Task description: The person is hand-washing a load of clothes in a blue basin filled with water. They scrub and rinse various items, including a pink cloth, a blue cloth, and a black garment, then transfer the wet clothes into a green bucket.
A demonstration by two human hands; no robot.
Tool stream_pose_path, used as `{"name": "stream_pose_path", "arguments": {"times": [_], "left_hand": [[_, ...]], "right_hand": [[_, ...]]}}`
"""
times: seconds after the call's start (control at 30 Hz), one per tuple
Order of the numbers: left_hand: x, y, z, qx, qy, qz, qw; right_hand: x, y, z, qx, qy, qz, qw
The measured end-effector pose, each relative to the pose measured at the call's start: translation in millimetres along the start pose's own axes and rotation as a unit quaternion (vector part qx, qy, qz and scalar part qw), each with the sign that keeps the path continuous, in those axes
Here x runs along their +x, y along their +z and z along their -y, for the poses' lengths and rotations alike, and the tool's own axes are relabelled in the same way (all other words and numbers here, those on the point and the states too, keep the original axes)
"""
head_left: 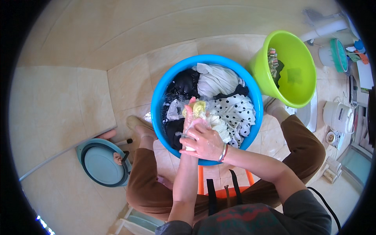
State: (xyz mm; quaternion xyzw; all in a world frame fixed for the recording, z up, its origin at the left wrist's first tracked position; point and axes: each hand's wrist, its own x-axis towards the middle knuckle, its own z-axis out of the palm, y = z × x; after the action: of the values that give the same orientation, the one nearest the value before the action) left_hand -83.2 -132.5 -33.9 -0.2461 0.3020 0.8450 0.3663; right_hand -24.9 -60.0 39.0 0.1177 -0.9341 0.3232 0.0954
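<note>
Both my hands are together over a blue tub [257, 98] of wet laundry. My left hand [188, 116] grips a wet white and pale yellow cloth [199, 107]; its fingers are partly covered by the cloth and my other hand. Across my left palm and wrist lies my right hand [205, 141], its fingers closed over part of the same cloth. In the tub, a white fabric with black dots [235, 113] lies on the right and a plain white garment [217, 80] at the back. Dark clothes [184, 83] sit in water on the left.
A lime green bucket [299, 62] with some cloth inside stands at the back right. To the left, a grey-blue basin [102, 166] leans by the wall. An orange stool [223, 192] is beneath me, and a white appliance [338, 116] stands far right.
</note>
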Motion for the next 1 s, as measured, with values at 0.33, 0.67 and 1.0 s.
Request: {"name": "stream_pose_path", "arguments": {"times": [0.33, 0.67, 1.0], "left_hand": [[-9, 25, 1, 0.016, 0.024, -0.110, 0.994], [1, -2, 23, 0.002, 0.188, -0.186, 0.964], [-22, -12, 3, 0.117, 0.024, -0.135, 0.984]], "right_hand": [[15, 6, -10, 0.023, 0.082, -0.152, 0.985], [17, 23, -51, 0.079, 0.169, -0.118, 0.975], [-19, -13, -121, 0.257, 0.271, -0.086, 0.924]]}}
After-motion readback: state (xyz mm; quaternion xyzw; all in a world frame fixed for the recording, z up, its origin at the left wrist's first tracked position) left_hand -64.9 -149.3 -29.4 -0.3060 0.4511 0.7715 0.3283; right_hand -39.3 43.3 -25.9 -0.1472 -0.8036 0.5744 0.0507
